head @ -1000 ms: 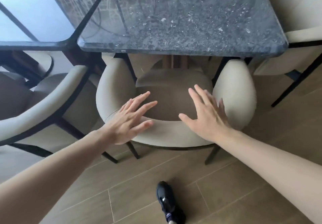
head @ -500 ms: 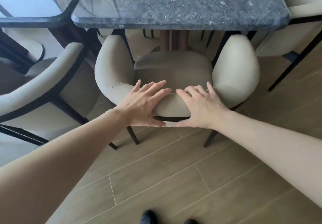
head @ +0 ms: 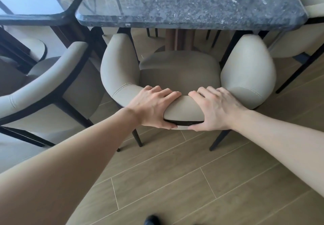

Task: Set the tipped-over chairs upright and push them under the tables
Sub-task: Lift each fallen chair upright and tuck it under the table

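Pale wood-look planks with thin light seams covered the floor. A second, glossy dark tabletop stood at the upper left and mirrored bright daylight, with a round pedestal base beneath it.

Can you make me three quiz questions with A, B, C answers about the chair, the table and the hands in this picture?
1. Where are the two hands?
A. on the table top
B. on the chair's curved back
C. on the floor

2. What colour is the chair's padding?
A. beige
B. red
C. blue

3. How does the chair stand?
A. lying on its side
B. upside down
C. upright on its legs

Answers:
1 B: the left hand and right hand both grip the backrest of the chair, thumbs under it and fingers over it.
2 A: its cushions are pale beige on a dark frame.
3 C: its legs meet the wooden floor and the seat faces up, near the edge of the table.
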### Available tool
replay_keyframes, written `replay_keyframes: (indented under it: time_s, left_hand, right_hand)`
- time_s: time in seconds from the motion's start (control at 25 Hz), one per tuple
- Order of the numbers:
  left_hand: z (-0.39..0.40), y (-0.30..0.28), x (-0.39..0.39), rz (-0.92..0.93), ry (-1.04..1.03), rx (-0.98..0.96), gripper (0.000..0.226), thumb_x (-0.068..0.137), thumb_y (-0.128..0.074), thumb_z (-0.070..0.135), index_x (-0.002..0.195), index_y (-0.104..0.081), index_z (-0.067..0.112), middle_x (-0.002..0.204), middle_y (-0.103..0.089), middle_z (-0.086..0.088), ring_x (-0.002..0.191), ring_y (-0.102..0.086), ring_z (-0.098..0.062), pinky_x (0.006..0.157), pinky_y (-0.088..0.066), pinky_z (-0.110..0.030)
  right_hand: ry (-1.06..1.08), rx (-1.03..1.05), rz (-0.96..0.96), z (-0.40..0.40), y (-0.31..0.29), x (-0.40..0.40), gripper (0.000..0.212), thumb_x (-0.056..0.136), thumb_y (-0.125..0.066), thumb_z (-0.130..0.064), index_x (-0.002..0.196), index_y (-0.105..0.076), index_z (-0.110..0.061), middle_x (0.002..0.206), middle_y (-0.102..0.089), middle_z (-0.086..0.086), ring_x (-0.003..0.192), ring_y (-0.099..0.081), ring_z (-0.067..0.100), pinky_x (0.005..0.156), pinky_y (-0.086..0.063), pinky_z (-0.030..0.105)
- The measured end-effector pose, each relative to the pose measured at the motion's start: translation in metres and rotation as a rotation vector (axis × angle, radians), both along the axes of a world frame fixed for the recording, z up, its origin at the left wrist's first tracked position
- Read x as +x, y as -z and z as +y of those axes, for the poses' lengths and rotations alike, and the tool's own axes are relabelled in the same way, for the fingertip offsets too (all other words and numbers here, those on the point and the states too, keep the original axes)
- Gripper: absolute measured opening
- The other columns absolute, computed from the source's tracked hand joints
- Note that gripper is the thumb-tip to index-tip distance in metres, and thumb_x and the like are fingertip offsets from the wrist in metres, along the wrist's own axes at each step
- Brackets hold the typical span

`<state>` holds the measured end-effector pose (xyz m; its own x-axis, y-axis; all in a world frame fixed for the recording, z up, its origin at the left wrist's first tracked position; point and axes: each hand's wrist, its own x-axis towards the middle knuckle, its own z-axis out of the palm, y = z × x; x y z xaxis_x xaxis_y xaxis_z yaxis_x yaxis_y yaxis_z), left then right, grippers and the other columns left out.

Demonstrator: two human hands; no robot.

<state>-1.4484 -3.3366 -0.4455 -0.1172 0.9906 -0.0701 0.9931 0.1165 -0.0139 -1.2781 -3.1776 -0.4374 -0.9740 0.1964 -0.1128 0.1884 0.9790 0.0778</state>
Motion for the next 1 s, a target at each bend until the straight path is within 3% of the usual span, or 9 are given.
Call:
replay_keyframes:
  time_s: [0.16, 0.44, 0.72, 0.88, 1.0]
  left_hand:
    - [0.003, -0.001, 0.001, 0.002, -0.005, 0.001, 0.098, 0.061, -0.050, 0.085, 0.142, -0.041, 0.029, 0.123, -0.061, 0.010, 0.102, -0.060, -0.024, 0.087, -0.050, -0.042]
    - [0.002, -0.001, 0.000, 0.018, 0.006, 0.021, 0.098, 0.061, -0.048, 0.084, 0.142, -0.044, 0.028, 0.121, -0.063, 0.009, 0.100, -0.061, -0.025, 0.084, -0.051, -0.042]
    - [-0.001, -0.006, 0.010, -0.019, -0.078, 0.018, 0.092, 0.060, -0.056, 0.082, 0.136, -0.042, 0.033, 0.118, -0.060, 0.012, 0.106, -0.058, -0.022, 0.093, -0.046, -0.040]
    - [-0.014, -0.007, 0.032, 0.086, -0.183, 0.026, 0.094, 0.073, -0.061, 0.074, 0.148, -0.033, 0.025, 0.142, -0.049, 0.004, 0.129, -0.046, -0.025, 0.110, -0.031, -0.045]
    - [-0.032, -0.012, 0.069, 0.024, -0.383, 0.012, 0.099, 0.084, -0.065, 0.059, 0.158, -0.014, 0.017, 0.163, -0.021, -0.004, 0.151, -0.017, -0.027, 0.118, -0.018, -0.047]
  right_hand:
    - [0.006, 0.015, -0.026, 0.003, 0.000, 0.000, 0.102, 0.060, -0.052, -0.088, 0.135, -0.045, -0.019, 0.115, -0.056, -0.001, 0.103, -0.057, 0.026, 0.086, -0.048, 0.044]
    - [0.040, 0.028, -0.026, 0.001, 0.000, -0.001, 0.105, 0.056, -0.039, -0.090, 0.133, -0.046, -0.019, 0.111, -0.057, 0.000, 0.099, -0.058, 0.027, 0.084, -0.049, 0.044]
    - [0.109, -0.018, -0.044, -0.006, -0.001, 0.004, 0.099, 0.060, -0.050, -0.087, 0.135, -0.036, -0.026, 0.116, -0.053, -0.001, 0.109, -0.054, 0.025, 0.098, -0.041, 0.043]
    - [0.262, -0.078, -0.066, -0.026, -0.015, 0.005, 0.092, 0.065, -0.067, -0.072, 0.139, -0.034, -0.029, 0.129, -0.045, 0.004, 0.122, -0.048, 0.027, 0.112, -0.029, 0.046]
    - [0.371, -0.086, -0.073, -0.053, -0.032, 0.011, 0.078, 0.078, -0.071, -0.043, 0.141, -0.031, -0.020, 0.140, -0.039, 0.007, 0.135, -0.036, 0.027, 0.112, -0.029, 0.043]
